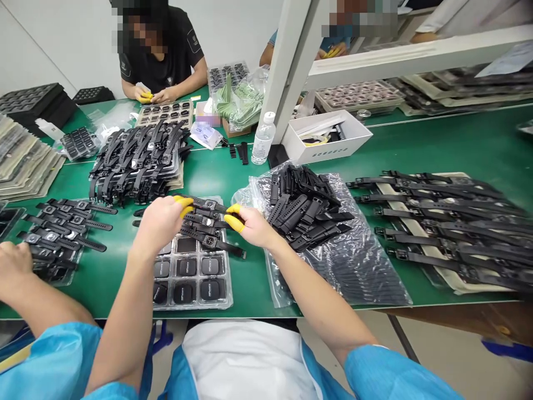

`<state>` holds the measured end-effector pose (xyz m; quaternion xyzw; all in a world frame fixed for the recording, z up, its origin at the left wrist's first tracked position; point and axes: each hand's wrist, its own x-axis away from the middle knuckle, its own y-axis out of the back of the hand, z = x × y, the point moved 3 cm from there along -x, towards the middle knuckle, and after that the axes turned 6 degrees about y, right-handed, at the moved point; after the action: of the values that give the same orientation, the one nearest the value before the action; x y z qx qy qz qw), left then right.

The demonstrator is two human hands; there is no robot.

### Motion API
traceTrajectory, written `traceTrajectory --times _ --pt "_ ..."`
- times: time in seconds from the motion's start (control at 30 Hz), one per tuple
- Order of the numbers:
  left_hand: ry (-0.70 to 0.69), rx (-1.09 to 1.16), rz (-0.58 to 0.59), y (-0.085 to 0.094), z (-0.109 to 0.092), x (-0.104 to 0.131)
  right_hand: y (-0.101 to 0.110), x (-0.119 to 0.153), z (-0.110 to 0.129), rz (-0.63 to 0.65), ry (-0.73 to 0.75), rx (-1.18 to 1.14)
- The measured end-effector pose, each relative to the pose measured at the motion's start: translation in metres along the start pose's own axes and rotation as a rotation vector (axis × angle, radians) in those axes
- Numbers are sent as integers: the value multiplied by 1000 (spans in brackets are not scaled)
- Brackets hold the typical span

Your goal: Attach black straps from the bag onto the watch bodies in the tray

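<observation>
My left hand (160, 222), with yellow finger covers, pinches one end of a black watch with straps (208, 205). The other end is held by my right hand (247, 223), also in yellow finger covers. The watch is stretched level above a clear plastic tray (227, 278). More strapped watches (210, 242) lie across the back of this tray, and its front pockets hold square black pieces (186, 267). Right of my right hand, a heap of loose black straps (306, 205) rests on a clear plastic bag (353, 278).
Strapped watches stand piled at the back left (137, 158) and cover a tray at the right (449, 228). A bottle (264, 139) and white box (333, 150) stand behind the straps. A co-worker's hand (14, 264) is at the left; another person (166, 61) sits opposite.
</observation>
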<state>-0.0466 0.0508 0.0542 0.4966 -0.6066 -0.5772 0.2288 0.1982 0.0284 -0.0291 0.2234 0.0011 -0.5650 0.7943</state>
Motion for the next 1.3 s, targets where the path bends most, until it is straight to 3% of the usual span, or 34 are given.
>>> traceTrajectory --times 0.1,0.2,0.27,0.33,0.43,0.53,0.6,0.7,0.87,0.97,1.07,1.13,1.3 --pt "-13 -79 71 14 13 14 8 -3 1 4 33 132" --pt "18 -34 177 22 25 34 37 -4 -6 -211 22 435" --pt "71 -2 288 23 32 46 64 1 -16 -367 -121 663" --pt "128 28 420 21 37 56 88 10 -31 -435 -324 821" --pt "188 77 611 10 40 65 110 23 -53 -367 -523 913" --pt "253 95 728 -4 41 68 116 29 -69 -300 -555 934" --pt "301 101 715 -12 43 68 116 30 -75 -297 -544 933" --pt "323 89 606 -21 45 64 115 29 -80 -303 -531 922" --pt "221 0 517 -31 42 58 114 28 -82 -412 -509 896" --pt "174 -124 390 -32 42 64 114 29 -79 -496 -463 874" --pt "216 -276 246 -25 45 78 115 27 -71 -547 -423 829" --pt "248 -326 245 -18 47 89 117 25 -63 -593 -397 793" --pt "203 -334 394 -6 47 112 124 21 -43 -842 -297 572"
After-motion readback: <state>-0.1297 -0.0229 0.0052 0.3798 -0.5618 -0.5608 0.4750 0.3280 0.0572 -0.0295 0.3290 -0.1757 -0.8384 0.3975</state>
